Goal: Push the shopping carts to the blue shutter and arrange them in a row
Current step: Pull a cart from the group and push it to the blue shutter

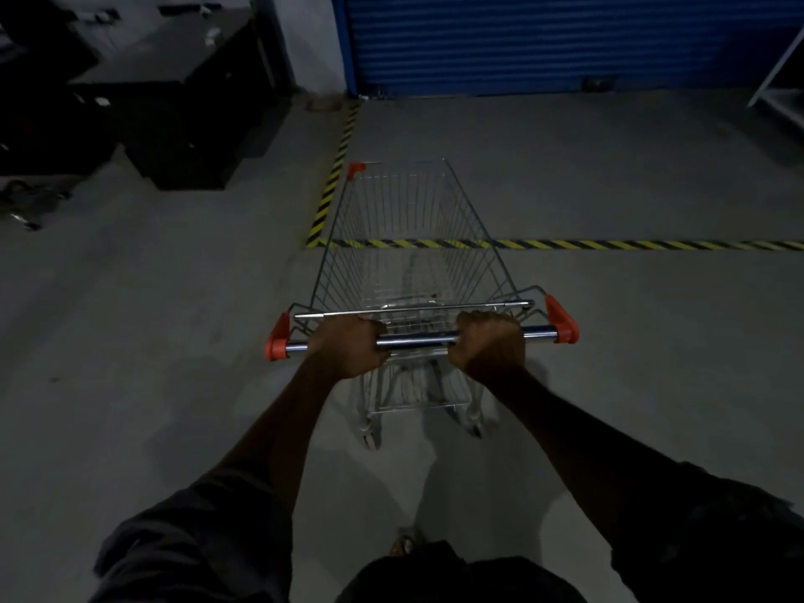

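Note:
An empty wire shopping cart (409, 237) with orange corner caps stands on the grey floor straight ahead of me, its nose pointing at the blue shutter (557, 41) at the top of the view. My left hand (348, 346) grips the chrome handle bar (417, 339) left of its middle. My right hand (489, 341) grips the same bar right of the middle. The cart's front half lies past a yellow-and-black floor stripe (609, 244). No other cart shows.
Dark cabinets and boxes (174, 102) fill the upper left. A second striped tape line (337, 167) runs toward the shutter's left edge. A white shelf frame (778, 80) stands at the far right. Grey floor stretches between the cart and the shutter.

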Motion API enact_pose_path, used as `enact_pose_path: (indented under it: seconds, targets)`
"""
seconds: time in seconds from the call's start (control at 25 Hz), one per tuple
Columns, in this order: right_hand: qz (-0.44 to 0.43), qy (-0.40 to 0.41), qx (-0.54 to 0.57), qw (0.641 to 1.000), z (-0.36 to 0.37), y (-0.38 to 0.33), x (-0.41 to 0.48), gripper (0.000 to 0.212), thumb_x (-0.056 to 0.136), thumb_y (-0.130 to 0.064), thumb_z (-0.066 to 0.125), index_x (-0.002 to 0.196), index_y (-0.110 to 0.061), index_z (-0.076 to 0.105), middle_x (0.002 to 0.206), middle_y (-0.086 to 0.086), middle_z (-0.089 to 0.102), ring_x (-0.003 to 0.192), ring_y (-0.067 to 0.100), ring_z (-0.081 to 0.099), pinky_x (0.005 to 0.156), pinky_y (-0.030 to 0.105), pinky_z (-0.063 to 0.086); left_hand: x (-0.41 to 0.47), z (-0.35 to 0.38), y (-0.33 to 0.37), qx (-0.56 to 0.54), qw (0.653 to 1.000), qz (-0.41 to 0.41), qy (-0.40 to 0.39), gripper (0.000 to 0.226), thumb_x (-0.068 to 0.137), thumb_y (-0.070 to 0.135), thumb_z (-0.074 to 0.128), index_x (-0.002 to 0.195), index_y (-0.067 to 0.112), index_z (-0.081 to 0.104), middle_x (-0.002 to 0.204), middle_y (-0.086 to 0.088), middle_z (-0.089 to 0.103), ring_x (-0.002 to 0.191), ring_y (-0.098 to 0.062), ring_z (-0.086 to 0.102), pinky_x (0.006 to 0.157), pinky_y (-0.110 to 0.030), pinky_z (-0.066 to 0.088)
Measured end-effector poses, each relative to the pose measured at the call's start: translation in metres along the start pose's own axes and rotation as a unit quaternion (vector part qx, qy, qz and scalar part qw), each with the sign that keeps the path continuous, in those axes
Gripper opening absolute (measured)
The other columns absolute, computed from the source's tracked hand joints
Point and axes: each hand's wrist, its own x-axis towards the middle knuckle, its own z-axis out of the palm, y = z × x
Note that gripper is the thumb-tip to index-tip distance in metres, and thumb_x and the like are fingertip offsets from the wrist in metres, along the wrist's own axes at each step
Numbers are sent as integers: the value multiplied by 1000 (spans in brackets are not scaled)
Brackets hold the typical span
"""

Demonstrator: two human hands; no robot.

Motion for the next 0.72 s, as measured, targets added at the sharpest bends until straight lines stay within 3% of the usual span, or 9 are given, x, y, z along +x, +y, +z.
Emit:
enact_pose_path:
  seconds: [0.28, 0.52, 0.72]
  targets:
    - [40, -28, 15, 999, 29, -14, 92, 20, 66, -33, 61, 80, -20, 61, 79, 2, 68, 70, 29, 66, 61, 33, 49, 81, 16, -80, -33, 998, 50, 13, 41, 78, 63, 49, 98, 30, 64, 98, 5, 73, 94, -22, 70, 75, -35, 56]
    - [27, -38, 3, 999, 78, -18, 187, 29, 70, -41, 65, 87, -18, 66, 80, 3, 69, 69, 28, 66, 62, 32, 51, 164, 21, -157, -59, 996, 57, 25, 44, 72, 63, 46, 93, 30, 65, 96, 5, 72, 91, -21, 70, 74, -34, 55]
    - [7, -27, -17, 999, 127, -13, 281, 33, 70, -46, 73, 87, -19, 65, 76, 0, 65, 64, 24, 63, 61, 28, 45, 245, 21, -222, -74, 994, 68, 49, 39, 75, 54, 67, 103, 28, 68, 107, 5, 71, 96, -21, 69, 77, -31, 53]
